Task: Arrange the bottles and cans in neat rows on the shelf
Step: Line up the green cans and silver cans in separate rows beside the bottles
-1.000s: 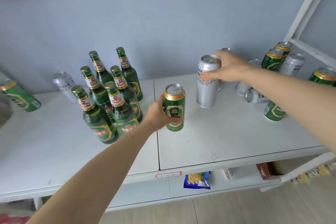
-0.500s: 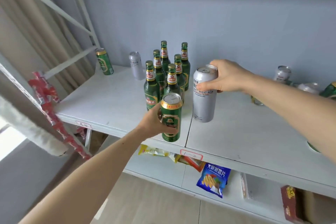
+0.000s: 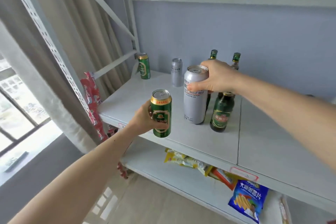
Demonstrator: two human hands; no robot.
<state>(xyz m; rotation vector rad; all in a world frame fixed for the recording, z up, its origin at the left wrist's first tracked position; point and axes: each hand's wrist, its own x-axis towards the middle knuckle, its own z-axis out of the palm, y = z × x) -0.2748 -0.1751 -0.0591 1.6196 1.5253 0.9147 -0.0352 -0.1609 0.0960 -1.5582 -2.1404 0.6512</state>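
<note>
While your left hand (image 3: 145, 117) grips the green can (image 3: 161, 113) | right hand (image 3: 215, 78) fingers clamp the silver can (image 3: 195, 103) | both above the shelf (image 3: 200, 138).

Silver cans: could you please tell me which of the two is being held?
The tall silver can at the front, gripped near its top by the right hand. The other silver can stands untouched at the back, beside a green can.

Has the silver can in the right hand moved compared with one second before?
Yes. The silver can went leftward past the green bottles; earlier it was on their right.
</note>
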